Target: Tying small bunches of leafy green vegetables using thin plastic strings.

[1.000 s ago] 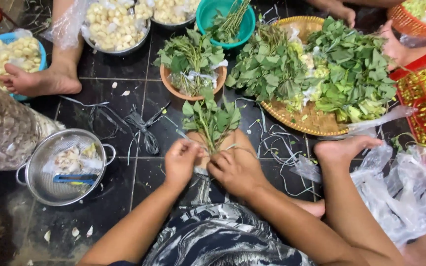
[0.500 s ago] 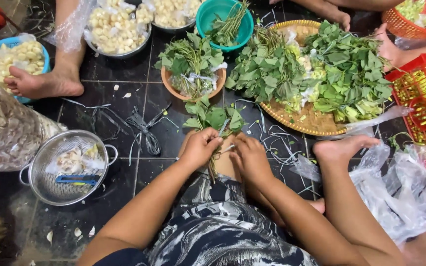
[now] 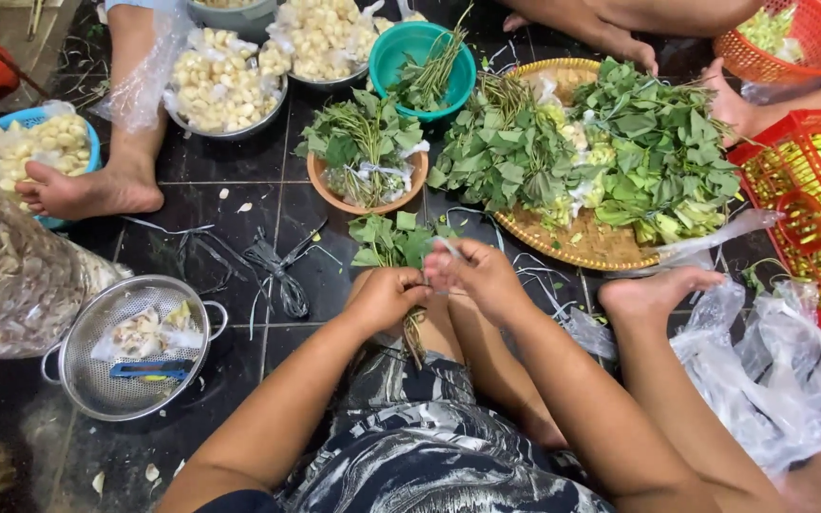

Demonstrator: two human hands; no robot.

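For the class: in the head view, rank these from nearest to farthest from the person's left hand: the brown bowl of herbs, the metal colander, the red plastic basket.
From the left hand:
1. Brown bowl of herbs, just ahead, slightly left.
2. Metal colander, down to the left on the floor.
3. Red plastic basket, far right.

Wearer: both arms bare from hands up to frame edge, no sleeves in view. Left hand (image 3: pixel 387 296) and right hand (image 3: pixel 475 275): no gloves; rings, watch or bands can't be made out. Legs bare below the knee, feet bare, no footwear. Garment over lap: loose fabric, dark navy/black with pale grey-white swirled, marbled print, wrinkled folds. Upper-body clothing out of view.
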